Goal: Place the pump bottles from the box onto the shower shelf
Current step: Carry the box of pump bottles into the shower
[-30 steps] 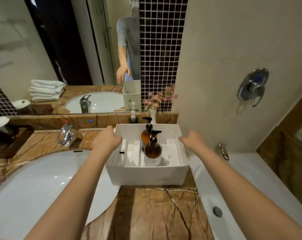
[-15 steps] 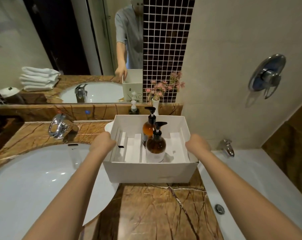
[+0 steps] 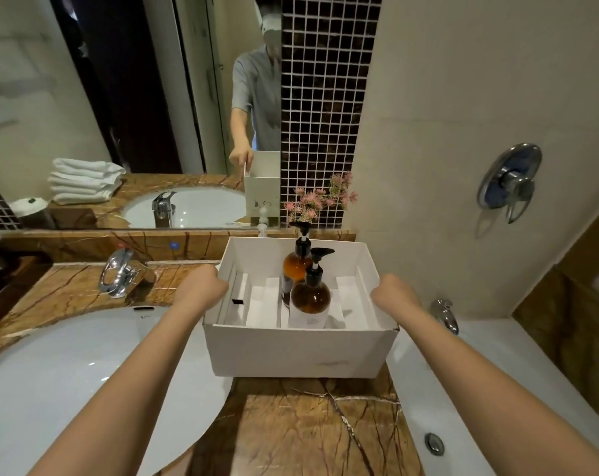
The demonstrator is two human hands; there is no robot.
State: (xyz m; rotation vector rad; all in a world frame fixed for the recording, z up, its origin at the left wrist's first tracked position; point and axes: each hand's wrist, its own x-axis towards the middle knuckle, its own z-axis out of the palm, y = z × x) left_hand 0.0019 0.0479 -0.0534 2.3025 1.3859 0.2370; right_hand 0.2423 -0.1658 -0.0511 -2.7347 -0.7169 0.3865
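A white cardboard box [image 3: 298, 352] sits on the brown marble counter. Two amber pump bottles with black pumps stand upright inside it: a near one [image 3: 310, 297] with a white label and a far one [image 3: 295, 267] just behind it. My left hand [image 3: 202, 281] grips the box's left wall. My right hand [image 3: 392, 292] grips its right wall. White cardboard dividers line the box floor. No shower shelf is in view.
A white sink basin [image 3: 68, 379] with a chrome tap [image 3: 119, 274] lies left of the box. A white bathtub [image 3: 497, 389] with a spout [image 3: 445, 312] lies to the right, below a chrome shower valve [image 3: 509, 182]. A vase of pink flowers [image 3: 317, 201] stands behind the box.
Both hands have stayed on the box's sides while the box slid toward me along the counter. The view has tilted, so the mirror and wall sit higher in frame.
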